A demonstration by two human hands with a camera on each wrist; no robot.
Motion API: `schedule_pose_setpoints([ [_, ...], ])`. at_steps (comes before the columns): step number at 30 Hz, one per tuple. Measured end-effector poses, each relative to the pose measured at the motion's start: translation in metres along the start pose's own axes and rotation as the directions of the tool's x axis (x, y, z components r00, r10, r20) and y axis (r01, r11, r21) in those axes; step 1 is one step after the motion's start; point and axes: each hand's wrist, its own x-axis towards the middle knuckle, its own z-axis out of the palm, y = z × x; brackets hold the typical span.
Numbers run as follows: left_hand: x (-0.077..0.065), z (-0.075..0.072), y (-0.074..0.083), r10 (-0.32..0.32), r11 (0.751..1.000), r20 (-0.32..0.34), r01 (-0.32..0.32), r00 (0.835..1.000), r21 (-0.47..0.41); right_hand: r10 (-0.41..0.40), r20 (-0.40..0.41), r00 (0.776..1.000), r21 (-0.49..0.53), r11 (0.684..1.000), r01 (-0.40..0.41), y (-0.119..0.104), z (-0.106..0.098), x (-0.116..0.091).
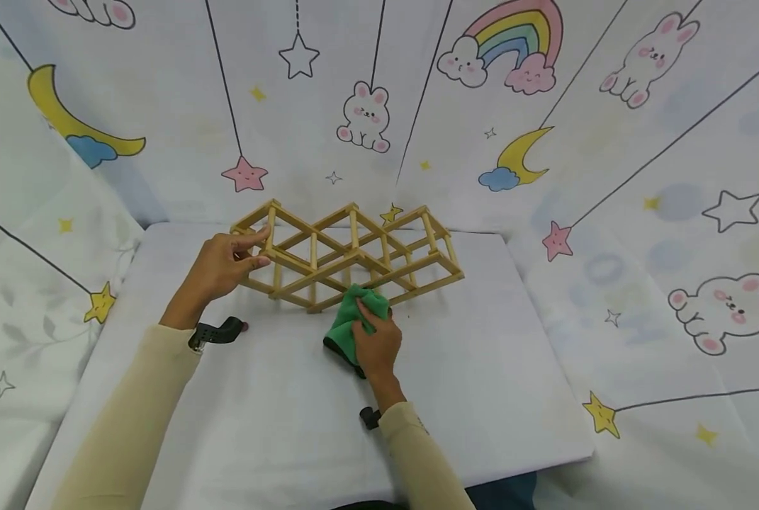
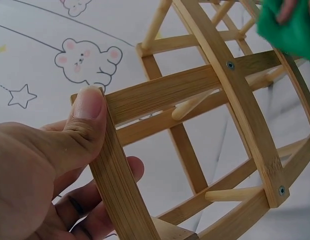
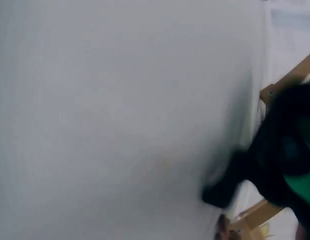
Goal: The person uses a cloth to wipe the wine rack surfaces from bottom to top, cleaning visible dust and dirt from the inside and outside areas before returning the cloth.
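A wooden lattice rack (image 1: 356,256) of crossed slats and round dowels stands at the back of the white table. My left hand (image 1: 220,268) grips its left end; in the left wrist view the thumb (image 2: 90,105) presses on a slat's end, with fingers behind. At the rack's front, my right hand (image 1: 379,347) holds a bunched green cloth (image 1: 341,329) with a dark underside against a lower slat. The right wrist view is blurred and shows mostly white surface, with the cloth's dark side (image 3: 280,145) at the right edge.
The white-covered table (image 1: 481,397) extends in front of the rack and to both sides. Behind and around it hangs a white curtain (image 1: 181,106) printed with rabbits, stars and moons. A black wrist mount (image 1: 216,331) sits by the left cuff, another (image 1: 370,418) by the right.
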Motion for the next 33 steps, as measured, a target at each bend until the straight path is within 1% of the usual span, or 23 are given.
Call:
schedule_pose_setpoints([
  [3,-0.003,-0.001,-0.003,0.0,1.0,-0.008,0.0,1.0,-0.003,0.065,-0.015,0.998,-0.058,0.996,-0.066,0.005,0.001,0.0],
  [4,-0.003,-0.001,-0.003,-0.003,1.0,-0.007,0.003,1.0,-0.002,0.098,-0.009,0.995,-0.091,0.991,-0.098,0.008,-0.001,0.001],
  [6,-0.003,-0.002,-0.004,-0.012,1.0,-0.003,0.012,1.0,-0.001,0.16,0.034,0.986,-0.168,0.974,-0.152,0.012,-0.005,0.004],
  [8,-0.005,-0.003,-0.004,-0.025,1.0,0.001,0.025,1.0,0.007,0.171,0.094,0.981,-0.182,0.972,-0.152,0.016,-0.007,0.006],
  [11,-0.005,-0.004,-0.004,-0.019,1.0,-0.003,0.019,1.0,0.015,0.125,0.161,0.979,-0.157,0.983,-0.1,0.021,-0.008,0.007],
  [12,-0.004,-0.005,-0.004,-0.014,1.0,-0.01,0.014,1.0,0.015,0.125,0.182,0.975,-0.158,0.983,-0.096,0.022,-0.008,0.008],
  [14,-0.003,-0.005,-0.004,-0.014,1.0,-0.014,0.014,1.0,0.01,0.143,0.203,0.969,-0.185,0.977,-0.105,0.023,-0.011,0.01],
  [15,-0.002,-0.004,-0.004,-0.012,1.0,-0.014,0.013,1.0,0.004,0.162,0.197,0.967,-0.198,0.973,-0.122,0.023,-0.014,0.011],
  [16,-0.002,-0.003,-0.004,-0.013,1.0,-0.01,0.013,1.0,0.0,0.177,0.179,0.968,-0.201,0.97,-0.14,0.023,-0.018,0.012],
  [17,-0.001,-0.003,-0.004,-0.014,1.0,-0.006,0.014,1.0,-0.006,0.181,0.155,0.971,-0.181,0.972,-0.153,0.022,-0.024,0.012],
  [18,-0.001,-0.002,-0.004,-0.012,1.0,-0.003,0.012,1.0,-0.007,0.158,0.122,0.98,-0.137,0.981,-0.14,0.02,-0.03,0.013],
  [19,0.0,-0.002,-0.004,-0.011,1.0,0.0,0.011,1.0,-0.008,0.109,0.074,0.991,-0.085,0.991,-0.103,0.019,-0.036,0.014],
  [20,0.0,-0.002,-0.004,-0.004,1.0,-0.002,0.004,1.0,-0.006,0.047,0.014,0.999,-0.018,0.999,-0.046,0.017,-0.041,0.015],
  [21,0.0,-0.002,-0.003,0.0,1.0,-0.005,0.0,1.0,-0.003,-0.016,-0.048,0.999,0.043,0.999,0.018,0.011,-0.045,0.017],
  [22,0.0,-0.003,-0.003,0.001,1.0,-0.006,-0.001,1.0,-0.001,-0.08,-0.103,0.991,0.089,0.992,0.09,0.011,-0.046,0.02],
  [23,0.0,-0.004,-0.002,0.004,1.0,-0.01,-0.004,1.0,0.0,-0.13,-0.151,0.98,0.102,0.984,0.146,0.012,-0.046,0.024],
  [24,0.0,-0.005,-0.002,0.005,1.0,-0.012,-0.005,1.0,0.001,-0.154,-0.181,0.971,0.085,0.982,0.171,0.014,-0.046,0.028],
  [26,0.0,-0.005,-0.002,-0.001,1.0,-0.011,0.001,1.0,-0.001,-0.133,-0.217,0.967,0.026,0.99,0.142,0.023,-0.045,0.034],
  [28,0.001,-0.003,-0.003,-0.007,1.0,-0.003,0.007,1.0,-0.008,-0.054,-0.219,0.974,-0.055,0.998,0.043,0.036,-0.047,0.036],
  [29,0.001,-0.002,-0.003,-0.007,1.0,0.0,0.007,1.0,-0.009,-0.014,-0.218,0.976,-0.084,0.996,-0.004,0.038,-0.05,0.035],
  [30,0.001,-0.002,-0.003,-0.008,1.0,0.003,0.008,1.0,-0.011,0.005,-0.22,0.975,-0.091,0.996,-0.025,0.04,-0.053,0.034],
  [31,0.001,-0.001,-0.003,-0.01,1.0,0.003,0.01,1.0,-0.012,0.005,-0.232,0.973,-0.076,0.997,-0.023,0.041,-0.056,0.034],
  [33,0.001,-0.001,-0.003,-0.004,1.0,-0.001,0.004,1.0,-0.013,-0.024,-0.252,0.968,-0.023,1.0,0.018,0.039,-0.061,0.034],
])
